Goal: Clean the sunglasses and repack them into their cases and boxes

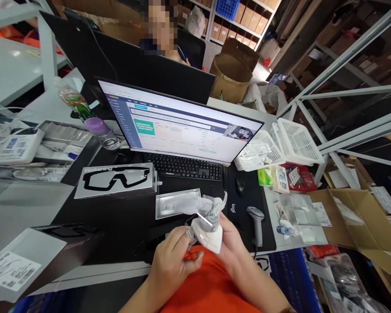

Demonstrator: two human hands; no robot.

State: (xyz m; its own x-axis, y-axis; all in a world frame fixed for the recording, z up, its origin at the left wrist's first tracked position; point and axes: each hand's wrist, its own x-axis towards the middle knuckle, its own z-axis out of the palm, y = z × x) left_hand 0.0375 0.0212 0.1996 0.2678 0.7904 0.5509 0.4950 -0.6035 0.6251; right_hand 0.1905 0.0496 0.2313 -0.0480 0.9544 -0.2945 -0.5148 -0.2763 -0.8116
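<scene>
The left hand (171, 265) and right hand (230, 241) hold a white moulded insert (208, 230) wrapped in clear film up off the worktop (94, 273), fingers curled closed around it, apparently for a close look. An open white carton tray (169, 206) lies just beyond, seemingly kept within easy reach, near a goggles box (115, 180).

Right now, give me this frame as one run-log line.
left hand: grips white-grey moulded item | right hand: grips same item | nearby: open white box tray, goggles box, handheld barcode scanner
</scene>
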